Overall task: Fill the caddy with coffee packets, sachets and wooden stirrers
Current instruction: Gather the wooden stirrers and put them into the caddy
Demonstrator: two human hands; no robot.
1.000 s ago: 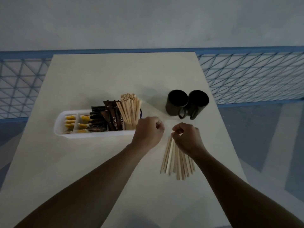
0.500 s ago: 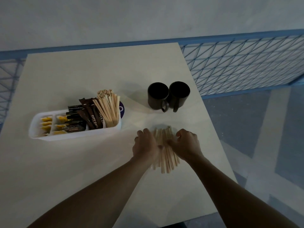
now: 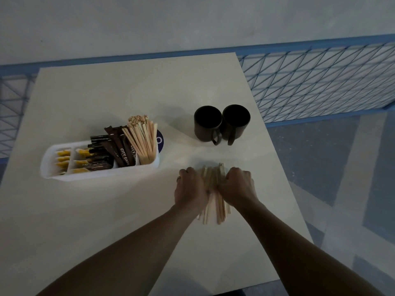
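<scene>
A white caddy (image 3: 64,175) lies on the table at the left. It holds yellow sachets (image 3: 63,159), dark brown coffee packets (image 3: 116,146) and a bunch of wooden stirrers (image 3: 143,139) leaning in its right end. A second bundle of loose wooden stirrers (image 3: 213,193) lies on the table to the right of the caddy. My left hand (image 3: 189,189) presses against its left side and my right hand (image 3: 239,186) against its right side, both curled around the bundle.
Two black mugs (image 3: 221,123) stand side by side behind the bundle, near the table's right edge (image 3: 284,174). A blue mesh railing (image 3: 320,80) runs beyond the table at the right and back. The floor lies below on the right.
My left hand came over from beside the caddy to the loose stirrers. Both hands closed in from either side and squeezed the fanned sticks into a tighter bundle.
</scene>
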